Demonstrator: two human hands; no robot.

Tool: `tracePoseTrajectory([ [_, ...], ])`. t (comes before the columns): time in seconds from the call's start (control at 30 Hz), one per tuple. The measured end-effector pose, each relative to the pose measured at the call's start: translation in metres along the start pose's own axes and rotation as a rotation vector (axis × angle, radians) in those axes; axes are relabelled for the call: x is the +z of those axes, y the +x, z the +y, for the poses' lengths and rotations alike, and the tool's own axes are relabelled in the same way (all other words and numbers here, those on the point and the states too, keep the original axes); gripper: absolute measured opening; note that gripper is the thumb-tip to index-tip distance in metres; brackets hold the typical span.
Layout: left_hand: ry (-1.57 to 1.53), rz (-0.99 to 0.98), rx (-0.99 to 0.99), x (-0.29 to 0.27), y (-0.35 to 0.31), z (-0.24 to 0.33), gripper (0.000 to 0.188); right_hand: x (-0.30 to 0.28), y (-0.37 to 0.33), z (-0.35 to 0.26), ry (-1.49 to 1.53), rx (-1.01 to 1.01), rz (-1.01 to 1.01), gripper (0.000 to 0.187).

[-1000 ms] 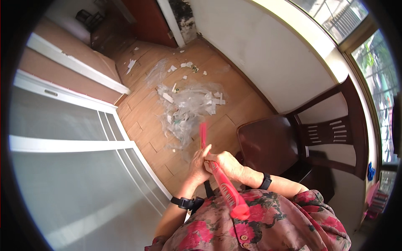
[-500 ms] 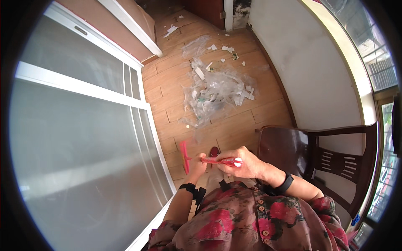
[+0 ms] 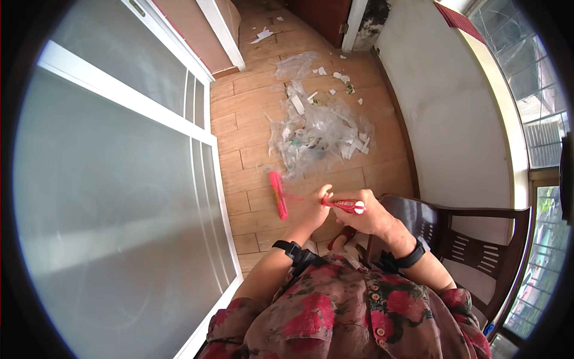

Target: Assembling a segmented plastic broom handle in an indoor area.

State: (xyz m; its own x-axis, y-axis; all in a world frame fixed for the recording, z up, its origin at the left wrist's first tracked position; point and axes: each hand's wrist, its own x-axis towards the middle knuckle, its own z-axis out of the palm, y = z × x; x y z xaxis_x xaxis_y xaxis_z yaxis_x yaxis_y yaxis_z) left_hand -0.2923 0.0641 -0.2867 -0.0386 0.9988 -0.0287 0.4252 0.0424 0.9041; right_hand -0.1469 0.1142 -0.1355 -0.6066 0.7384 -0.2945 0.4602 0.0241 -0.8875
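Observation:
A red broom is held in both my hands, its pinkish-red head [image 3: 278, 195] over the floor just to the left of them. My left hand [image 3: 312, 209] is closed round the handle lower down. Higher up, my right hand [image 3: 369, 214] grips the red handle near its white-tipped end. Ahead of the broom lies a heap of crumpled clear plastic film [image 3: 320, 128], mixed with white scraps [image 3: 359, 145] and small bits of rubbish. The broom head is apart from most of the heap. Whether its bristles touch the floor I cannot tell.
A frosted sliding door [image 3: 131, 191] with a white frame runs along the left. At the right stands a dark wooden chair [image 3: 472, 245], beside a white wall [image 3: 445, 113]. More white scraps [image 3: 262, 36] lie farther off on the wood-look floor [image 3: 239, 128], towards a doorway.
Both my hands have moved forward and to the right with the broom. Its head has shifted forward, nearer the plastic heap. The whole view has tilted slightly.

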Motion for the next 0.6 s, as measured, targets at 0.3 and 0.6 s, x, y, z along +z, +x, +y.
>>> tracePoseTrajectory([
  [0.3, -0.052, -0.136, 0.124, -0.039, 0.01, 0.035, 0.022, -0.008, -0.013, -0.058, -0.159, -0.19, 0.018, 0.022],
  [0.6, 0.127, -0.2, 0.072, -0.061, -0.004, -0.028, 0.017, 0.038, 0.022, -0.018, 0.045, 0.062, -0.086, 0.026],
])
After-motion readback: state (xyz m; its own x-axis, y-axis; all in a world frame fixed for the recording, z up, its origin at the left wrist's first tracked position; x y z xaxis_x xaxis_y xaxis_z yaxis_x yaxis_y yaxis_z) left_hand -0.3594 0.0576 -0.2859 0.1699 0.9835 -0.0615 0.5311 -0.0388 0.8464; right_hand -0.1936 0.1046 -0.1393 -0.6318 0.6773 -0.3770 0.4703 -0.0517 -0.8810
